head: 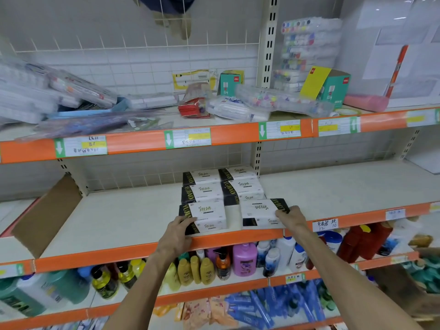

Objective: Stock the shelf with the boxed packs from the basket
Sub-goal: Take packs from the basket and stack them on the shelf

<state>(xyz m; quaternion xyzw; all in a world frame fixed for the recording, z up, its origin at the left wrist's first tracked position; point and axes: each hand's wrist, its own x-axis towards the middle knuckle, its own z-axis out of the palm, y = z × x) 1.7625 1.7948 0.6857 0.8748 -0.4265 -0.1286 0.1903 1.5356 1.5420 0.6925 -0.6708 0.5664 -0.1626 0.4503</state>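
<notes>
Store shelving fills my view, orange-edged tiers with white grid backing. Middle shelf (133, 220) carries the boxed packs, white with a black end band, in two columns running front to back, near the upright post.

Left column: three packs, long axis left-right, black band at the left end. Front left pack (205, 216) sits at the shelf lip, text upright from my side.

Right column: rear packs (242, 188) oriented the same way. Front right pack (260, 213) is flipped: black band on the right end, print reads upside down, slightly skewed against the row.

Basket is not visible from this camera, so I can't tell what's in it. Brown cardboard divider (47, 215) leans at the left end of the same shelf. Upper shelf holds clear plastic cases and teal boxes, motion-blurred. Lower shelf holds bottles (245, 258) of several colours.

Left hand (177, 234) grips the front left pack's lower left corner, fingers curled over the black end, not spread. Right hand (291, 216) clamps the front right pack's right end, fingers (282, 213) wrapped over the top at the black band. Both packs rest on the shelf.
</notes>
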